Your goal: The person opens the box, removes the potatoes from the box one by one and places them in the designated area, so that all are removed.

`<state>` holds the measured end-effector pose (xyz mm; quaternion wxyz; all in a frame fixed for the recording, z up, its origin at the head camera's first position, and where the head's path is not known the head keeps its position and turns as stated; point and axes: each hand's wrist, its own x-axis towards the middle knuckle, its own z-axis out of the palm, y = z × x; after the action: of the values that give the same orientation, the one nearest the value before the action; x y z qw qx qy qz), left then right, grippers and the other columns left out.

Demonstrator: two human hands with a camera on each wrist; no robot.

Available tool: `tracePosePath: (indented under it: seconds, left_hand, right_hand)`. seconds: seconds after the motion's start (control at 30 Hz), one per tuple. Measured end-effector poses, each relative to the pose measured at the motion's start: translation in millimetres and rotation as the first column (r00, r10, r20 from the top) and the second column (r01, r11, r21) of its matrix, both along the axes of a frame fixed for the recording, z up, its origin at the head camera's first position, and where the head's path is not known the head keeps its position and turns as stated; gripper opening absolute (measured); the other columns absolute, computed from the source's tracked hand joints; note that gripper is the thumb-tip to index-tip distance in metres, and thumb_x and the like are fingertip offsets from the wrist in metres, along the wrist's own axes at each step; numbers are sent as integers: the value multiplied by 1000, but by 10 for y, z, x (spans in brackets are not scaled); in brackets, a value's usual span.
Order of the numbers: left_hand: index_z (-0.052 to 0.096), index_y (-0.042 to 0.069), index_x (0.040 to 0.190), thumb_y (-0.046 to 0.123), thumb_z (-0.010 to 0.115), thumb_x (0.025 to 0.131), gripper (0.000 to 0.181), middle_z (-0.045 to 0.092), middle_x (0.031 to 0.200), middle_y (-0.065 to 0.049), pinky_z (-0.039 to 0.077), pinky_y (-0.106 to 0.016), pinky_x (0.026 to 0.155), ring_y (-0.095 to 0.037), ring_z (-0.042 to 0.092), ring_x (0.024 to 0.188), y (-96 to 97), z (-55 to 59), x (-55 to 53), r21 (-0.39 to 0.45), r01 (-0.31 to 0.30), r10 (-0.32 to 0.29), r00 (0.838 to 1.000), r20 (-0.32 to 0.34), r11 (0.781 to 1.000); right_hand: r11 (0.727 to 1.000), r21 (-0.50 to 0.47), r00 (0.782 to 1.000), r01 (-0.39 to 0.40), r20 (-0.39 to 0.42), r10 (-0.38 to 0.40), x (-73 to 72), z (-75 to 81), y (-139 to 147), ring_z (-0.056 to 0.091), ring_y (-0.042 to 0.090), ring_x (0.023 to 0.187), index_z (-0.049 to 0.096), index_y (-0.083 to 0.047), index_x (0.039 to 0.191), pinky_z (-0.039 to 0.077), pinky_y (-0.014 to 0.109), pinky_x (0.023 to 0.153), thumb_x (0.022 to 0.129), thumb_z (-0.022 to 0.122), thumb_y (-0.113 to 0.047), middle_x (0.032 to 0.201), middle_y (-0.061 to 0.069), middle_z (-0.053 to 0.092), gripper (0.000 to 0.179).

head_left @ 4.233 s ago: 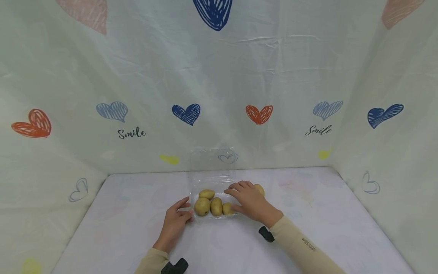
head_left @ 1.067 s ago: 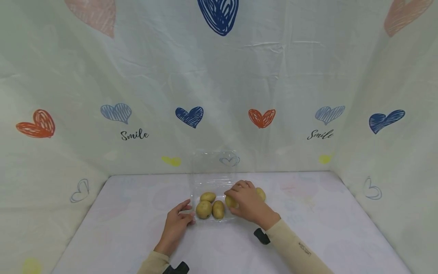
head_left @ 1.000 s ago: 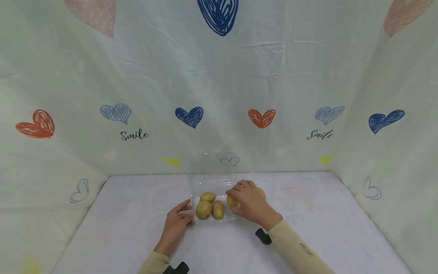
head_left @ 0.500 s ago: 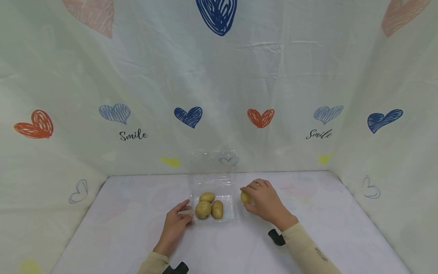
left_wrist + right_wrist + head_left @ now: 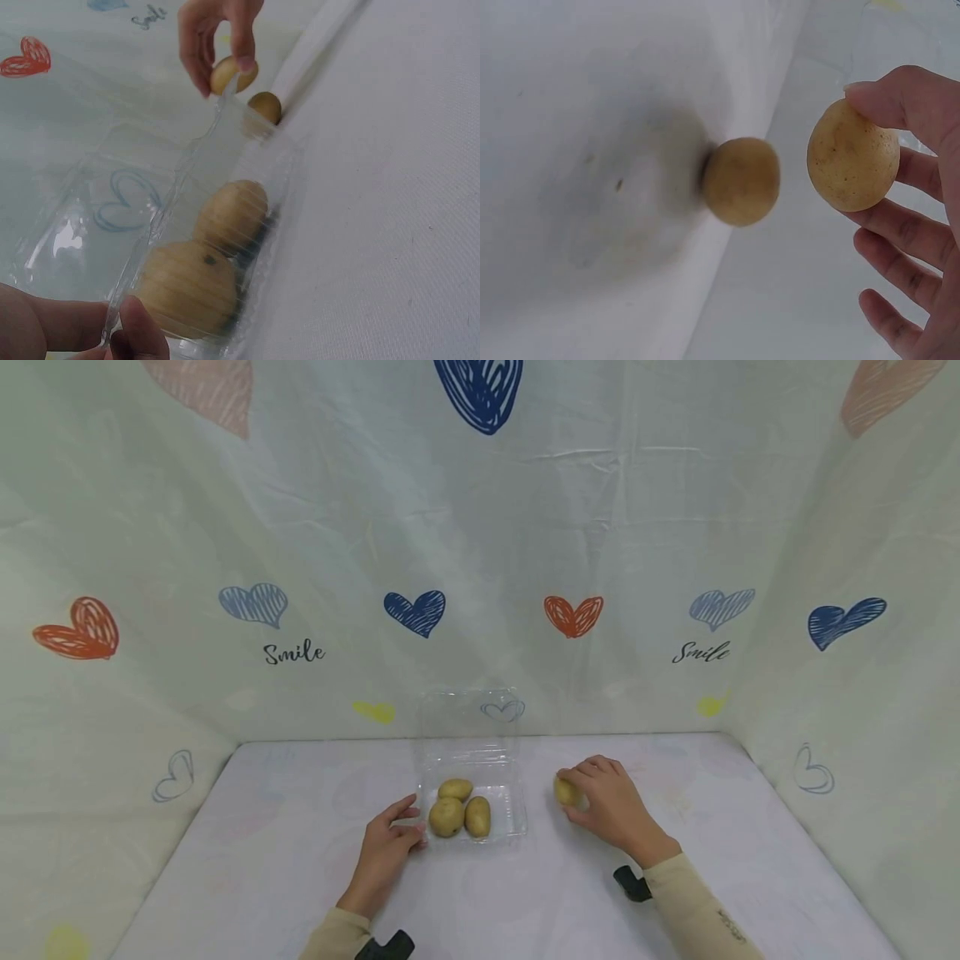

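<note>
A clear plastic clamshell box sits on the table, its lid standing up at the back. Three potatoes lie in its left part: a round one, an oval one and a smaller one behind. My left hand pinches the box's left edge between thumb and finger, as the left wrist view shows. Right of the box, my right hand holds a potato between thumb and fingers, off the table. Another potato rests on the table close by; the head view does not show it clearly.
A white table bears the box and the loose potato. Behind it hangs a pale curtain printed with hearts and the word Smile. The upright lid stands between the box and the curtain.
My right hand has taken a potato out of the box's right side and carried it rightward, over the table. My left hand has stayed at the box's left edge.
</note>
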<state>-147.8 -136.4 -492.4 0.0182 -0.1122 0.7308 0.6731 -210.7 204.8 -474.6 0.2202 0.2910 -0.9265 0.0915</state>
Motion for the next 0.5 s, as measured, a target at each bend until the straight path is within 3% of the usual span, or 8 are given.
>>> tracePosePath:
  seconds: [0.17, 0.5]
  left_hand:
    - [45, -12, 152, -9, 62, 99, 56, 52, 136, -28, 62, -26, 73, -19, 64, 91, 4, 0, 0, -1, 0, 0, 1000, -5, 1000]
    - [46, -13, 151, -9, 61, 99, 55, 52, 137, -29, 62, -26, 74, -19, 65, 91, 3, -5, 5, 0, 1, -1, 1000, -12, 1000]
  right_hand:
    - [1000, -18, 1000, 1, -19, -2, -8, -49, 123, 64, 30, 102, 79, -8, 111, 56, 54, 92, 70, 96, -17, 101, 5, 75, 46]
    - [999, -21, 999, 46, 19, -46, -40, -92, 318, 64, 32, 105, 78, -6, 112, 54, 54, 93, 72, 94, -15, 103, 7, 76, 44]
